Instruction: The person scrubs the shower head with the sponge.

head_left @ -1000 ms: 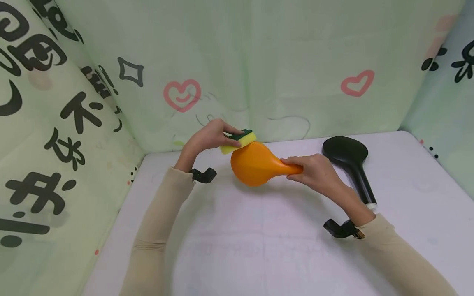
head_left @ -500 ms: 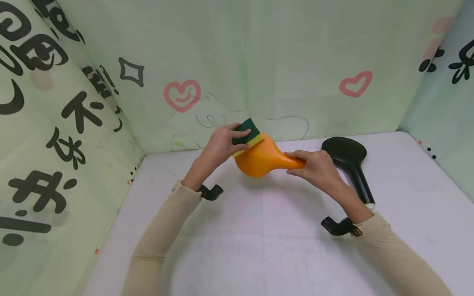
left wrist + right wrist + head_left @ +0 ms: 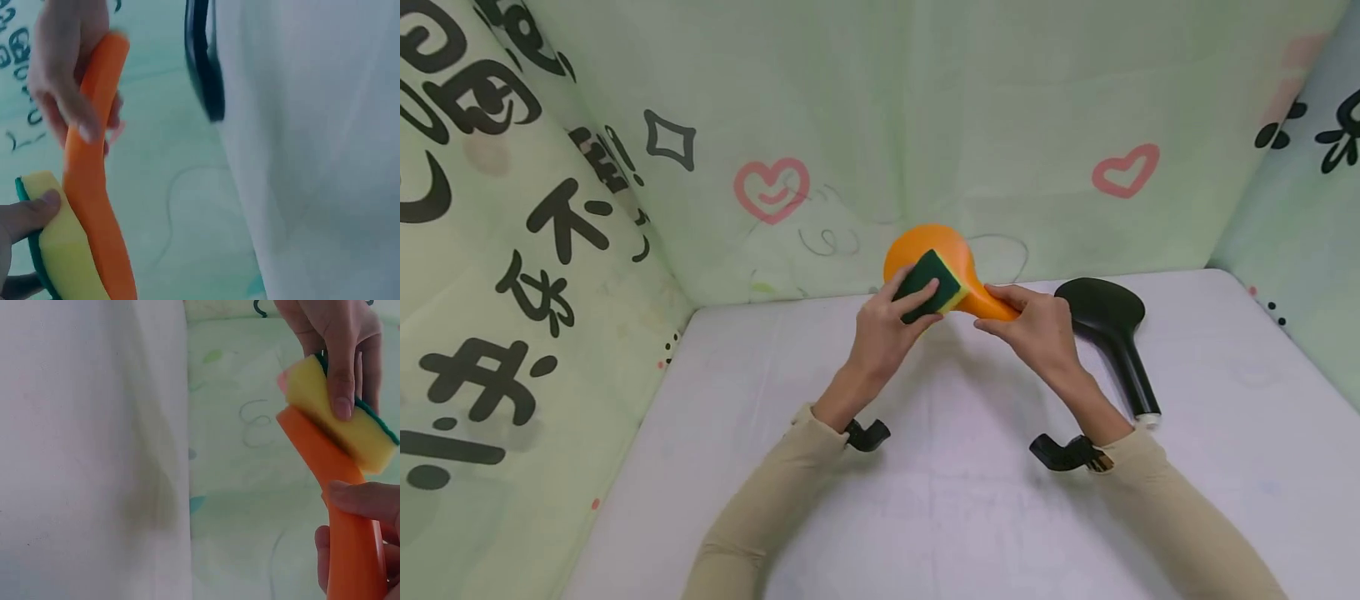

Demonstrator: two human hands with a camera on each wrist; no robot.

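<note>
My left hand [image 3: 883, 329] pinches a yellow sponge [image 3: 337, 419] with a dark green scouring side [image 3: 927, 287]. The sponge's yellow side lies against the round head of an orange thing shaped like a handheld shower head [image 3: 928, 244]. My right hand [image 3: 1037, 325] grips its handle, thumb on one side and fingers on the other. Both wrist views show this orange piece edge-on, with a bend between head and handle. It is raised off the table and its head tilts up towards the back wall. Part of the head is hidden behind the sponge and left hand.
A black shower-head-shaped thing [image 3: 1101, 304] with a white end lies on the white table [image 3: 940, 517], right of my right hand. Pale green cloth walls [image 3: 985, 100] with printed hearts and characters stand behind and at both sides.
The orange head has tipped upward. My left hand has moved right with the sponge, from the head's upper left edge onto its near face. My right hand keeps its grip and has risen slightly.
</note>
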